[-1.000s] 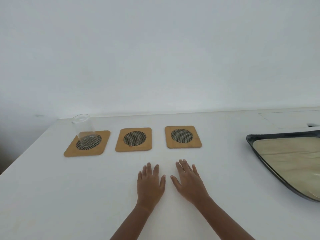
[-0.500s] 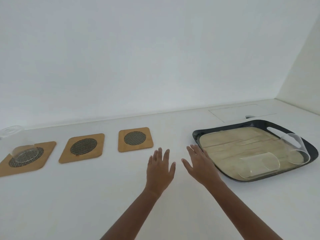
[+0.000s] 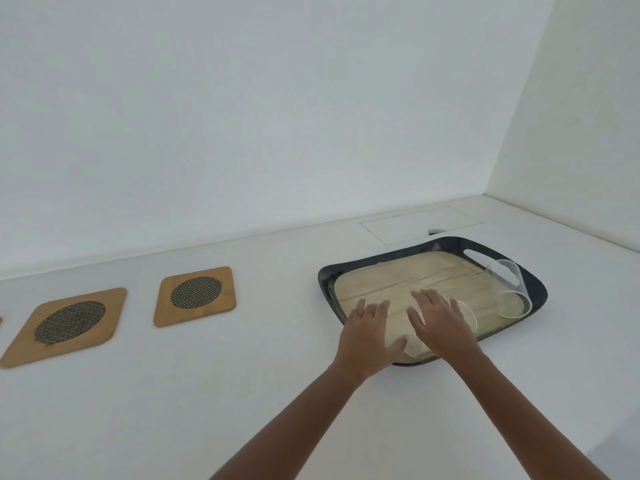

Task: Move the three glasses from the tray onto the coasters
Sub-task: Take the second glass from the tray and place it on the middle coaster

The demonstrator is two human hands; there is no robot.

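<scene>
A dark-rimmed tray [image 3: 535,289] with a pale wood floor lies on the white counter at right. Two clear glasses lie on their sides in it: one [image 3: 465,315] at the near edge, largely under my right hand [image 3: 438,322], the other [image 3: 507,289] at the tray's right end. My right hand rests spread over the near glass; whether it grips is unclear. My left hand [image 3: 369,332] hovers flat over the tray's near left rim, fingers apart, holding nothing. Two bare wooden coasters with mesh centres [image 3: 195,296] [image 3: 67,325] sit to the left.
The counter meets a white wall behind and a side wall at far right. A flush rectangular hatch [image 3: 420,223] is set into the counter behind the tray. A sliver of a third coaster shows at the left frame edge.
The view has swung right, so the leftmost coaster with its upright glass has left the frame. Both hands have moved right from the bare counter onto the tray, the right one over the near glass.
</scene>
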